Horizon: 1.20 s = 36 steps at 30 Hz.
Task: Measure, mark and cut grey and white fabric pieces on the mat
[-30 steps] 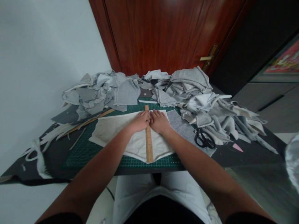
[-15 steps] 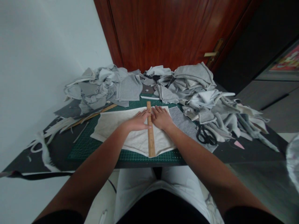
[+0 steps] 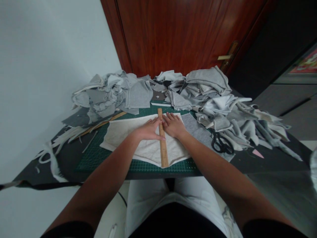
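Observation:
A pale cream piece of cloth (image 3: 128, 134) lies spread on a green cutting mat (image 3: 92, 155). Across it, running away from me, rests a wooden ruler (image 3: 163, 153). My left hand (image 3: 148, 129) lies on the cloth at the ruler's left side, thumb and fingers spread, with their tips touching the ruler. On the other side my right hand (image 3: 174, 125) lies flat on the cloth, its fingers stretched forward close to the ruler's right edge. Grey cloth (image 3: 195, 129) shows to the right of the cream piece.
Black-handled scissors (image 3: 222, 143) lie on the right of the dark table (image 3: 247, 163). Heaps of grey and white fabric scraps (image 3: 109, 92) line the back and right side. Narrow cloth strips (image 3: 65, 135) lie at left. Behind stands a wooden door (image 3: 173, 36).
The view has shifted slightly. My left thumb has slid a little toward me along the ruler, spreading wider from the fingers. The ruler is tilted slightly more; my right hand stays flat.

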Tool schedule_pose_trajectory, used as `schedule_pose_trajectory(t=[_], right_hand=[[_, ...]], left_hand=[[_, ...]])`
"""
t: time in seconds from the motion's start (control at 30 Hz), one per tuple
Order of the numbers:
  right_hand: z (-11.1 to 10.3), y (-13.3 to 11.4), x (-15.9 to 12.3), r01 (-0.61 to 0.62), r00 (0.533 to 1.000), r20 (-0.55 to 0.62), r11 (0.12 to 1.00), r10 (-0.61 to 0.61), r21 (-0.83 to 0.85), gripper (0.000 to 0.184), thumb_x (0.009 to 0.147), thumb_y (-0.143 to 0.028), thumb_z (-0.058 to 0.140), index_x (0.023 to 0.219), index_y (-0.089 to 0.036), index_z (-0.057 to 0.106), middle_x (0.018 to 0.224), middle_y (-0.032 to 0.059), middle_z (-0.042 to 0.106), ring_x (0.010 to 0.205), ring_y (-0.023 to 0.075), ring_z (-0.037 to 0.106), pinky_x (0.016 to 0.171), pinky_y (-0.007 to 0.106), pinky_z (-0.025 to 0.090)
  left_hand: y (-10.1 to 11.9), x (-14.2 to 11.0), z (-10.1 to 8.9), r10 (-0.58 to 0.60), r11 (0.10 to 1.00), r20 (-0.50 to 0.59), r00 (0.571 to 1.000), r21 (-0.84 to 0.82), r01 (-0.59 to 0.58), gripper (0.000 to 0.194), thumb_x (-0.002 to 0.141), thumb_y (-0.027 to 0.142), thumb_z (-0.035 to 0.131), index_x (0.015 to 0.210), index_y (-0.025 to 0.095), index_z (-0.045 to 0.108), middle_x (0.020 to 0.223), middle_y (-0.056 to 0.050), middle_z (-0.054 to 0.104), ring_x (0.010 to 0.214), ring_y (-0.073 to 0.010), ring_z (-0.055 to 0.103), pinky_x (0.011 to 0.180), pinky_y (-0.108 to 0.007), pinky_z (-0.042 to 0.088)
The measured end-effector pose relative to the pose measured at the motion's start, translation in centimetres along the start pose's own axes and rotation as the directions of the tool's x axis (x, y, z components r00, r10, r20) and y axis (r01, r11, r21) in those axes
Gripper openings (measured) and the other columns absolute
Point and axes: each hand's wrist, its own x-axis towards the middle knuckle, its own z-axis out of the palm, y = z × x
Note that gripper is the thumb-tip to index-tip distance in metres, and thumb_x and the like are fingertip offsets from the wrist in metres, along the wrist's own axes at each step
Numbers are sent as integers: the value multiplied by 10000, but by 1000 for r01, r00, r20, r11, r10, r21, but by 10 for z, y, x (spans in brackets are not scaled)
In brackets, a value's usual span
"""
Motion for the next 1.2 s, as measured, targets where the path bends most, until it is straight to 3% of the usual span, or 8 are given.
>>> schedule_pose_trajectory(t=[0.5, 0.67, 0.73, 0.77, 0.87, 0.97, 1.03, 1.2], right_hand=[[-6, -4, 1, 28, 999, 18, 999, -29, 42, 583, 1071, -377, 273, 1595, -140, 363, 1668, 158, 311, 1551, 342, 263, 1245, 549, 193], [-46, -2, -62, 138, 990, -48, 988, -135, 66, 572, 995, -274, 462, 1537, -94, 434, 1610, 164, 424, 1493, 276, 378, 1229, 439, 293], [-70, 24, -114, 200, 943, -281, 978, -178, 53, 420, 996, -275, 460, 1371, -154, 604, 1377, 135, 650, 1284, 265, 576, 1115, 423, 429], [-80, 44, -143, 133, 908, -404, 991, -114, 19, 344, 991, -295, 474, 1254, -183, 665, 1199, 123, 723, 1134, 278, 642, 1023, 442, 484], [-91, 121, -227, -331, 756, -614, 942, 227, -60, 317, 953, -399, 542, 1143, -195, 693, 979, 155, 731, 997, 355, 661, 918, 508, 496], [-73, 188, -282, -558, 760, -497, 814, 420, -165, 493, 925, -490, 526, 1254, -152, 669, 1170, 252, 702, 1160, 423, 617, 952, 551, 468], [-56, 215, -298, -605, 765, -388, 779, 513, -163, 563, 916, -526, 478, 1335, -185, 638, 1305, 206, 670, 1196, 415, 608, 962, 578, 463], [-46, 230, -294, -554, 797, -343, 828, 497, -87, 572, 891, -512, 416, 1246, -180, 717, 1155, 180, 723, 1128, 388, 638, 942, 542, 472]], left_hand=[[6, 0, -3, -42, 999, 28, 999, 4, 42, 1288, 633, 682, 791, 1610, 130, 156, 1705, -209, 124, 1593, -325, 96, 1287, -461, 88], [3, 1, -3, -34, 999, 49, 998, 12, 33, 1294, 631, 741, 752, 1605, 122, 166, 1709, -210, 101, 1594, -326, 86, 1288, -460, 90], [1, 1, -2, -26, 1000, 39, 999, 10, 25, 1276, 628, 759, 744, 1596, 132, 197, 1709, -205, 115, 1591, -338, 103, 1287, -462, 101], [0, 2, -2, -20, 1000, 34, 999, 10, 20, 1265, 627, 763, 742, 1593, 143, 209, 1710, -199, 124, 1589, -342, 112, 1286, -461, 109], [-4, 3, -1, -4, 1000, 22, 1000, 10, 3, 1243, 618, 779, 737, 1584, 180, 231, 1710, -187, 142, 1587, -350, 121, 1282, -465, 129], [-4, 4, -2, 6, 1000, 21, 1000, -1, -6, 1224, 614, 782, 733, 1573, 198, 246, 1713, -184, 132, 1587, -354, 116, 1280, -485, 124], [-3, 5, -2, 0, 1000, 25, 1000, -6, 0, 1222, 610, 779, 733, 1565, 187, 253, 1712, -194, 125, 1588, -355, 110, 1280, -490, 115], [-3, 5, -4, -7, 1000, 26, 1000, 0, 7, 1235, 589, 785, 740, 1556, 177, 271, 1706, -196, 151, 1580, -355, 148, 1277, -466, 139]])
